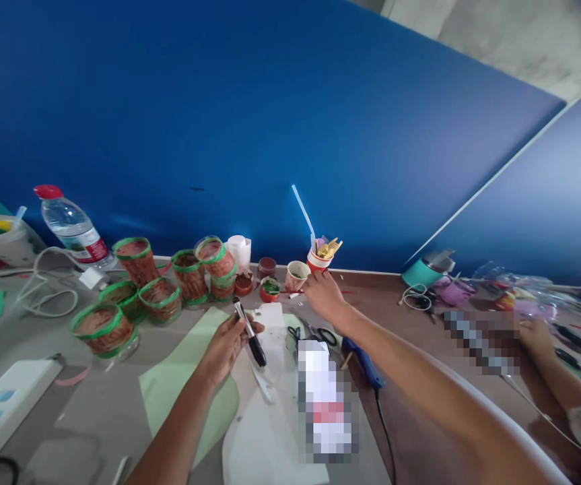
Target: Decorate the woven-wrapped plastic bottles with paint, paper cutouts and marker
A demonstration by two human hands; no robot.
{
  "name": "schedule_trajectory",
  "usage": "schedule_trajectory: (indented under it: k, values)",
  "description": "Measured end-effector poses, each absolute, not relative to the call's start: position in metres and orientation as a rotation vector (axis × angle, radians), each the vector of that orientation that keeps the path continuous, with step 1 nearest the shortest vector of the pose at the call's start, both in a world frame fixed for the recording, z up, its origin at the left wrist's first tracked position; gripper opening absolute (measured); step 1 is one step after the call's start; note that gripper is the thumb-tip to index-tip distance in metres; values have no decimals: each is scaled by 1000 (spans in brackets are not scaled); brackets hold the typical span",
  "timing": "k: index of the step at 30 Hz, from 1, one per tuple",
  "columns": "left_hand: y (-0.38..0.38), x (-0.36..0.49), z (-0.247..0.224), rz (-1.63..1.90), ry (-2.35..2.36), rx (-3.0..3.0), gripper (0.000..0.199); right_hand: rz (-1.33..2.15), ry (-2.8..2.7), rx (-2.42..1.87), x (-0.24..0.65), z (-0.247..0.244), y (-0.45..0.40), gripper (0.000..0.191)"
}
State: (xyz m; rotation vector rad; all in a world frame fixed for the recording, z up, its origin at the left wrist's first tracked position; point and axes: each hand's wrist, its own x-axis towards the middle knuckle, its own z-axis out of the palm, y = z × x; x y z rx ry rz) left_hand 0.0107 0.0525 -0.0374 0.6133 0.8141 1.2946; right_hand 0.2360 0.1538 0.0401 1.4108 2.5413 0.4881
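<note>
Your left hand (227, 347) has its fingers closed round a black-and-silver marker pen (248, 331), which lies slantwise above the white paper sheet (275, 431). The pen should be light and stiff, its barrel smooth enough to roll if pinched loosely, so its middle looks the best place to grip. Your right hand (324, 295) bends its fingers down beside the small patterned paper cup (297, 275), in front of the cup of wooden forks (319, 260); you cannot tell whether they hold anything. That paper cup would likely dent under a hard squeeze; take it lightly below the rim.
</note>
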Motion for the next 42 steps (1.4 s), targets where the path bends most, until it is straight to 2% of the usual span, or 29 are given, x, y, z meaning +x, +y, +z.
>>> schedule_trajectory:
  k: [6,12,22,33,42]
  values:
    - [53,11,-35,1282,862,599,43,601,2583,1257,218,52,169,18]
    - [52,13,-35,1291,854,595,43,737,2673,1092,200,64,181,21]
    - [52,11,-35,1273,887,593,43,802,2644,1235,183,51,213,21]
    - [53,12,-33,1283,889,589,46,672,2649,1479,178,37,224,22]
    - [52,14,-30,1262,917,577,46,356,2715,1712,191,41,171,31]
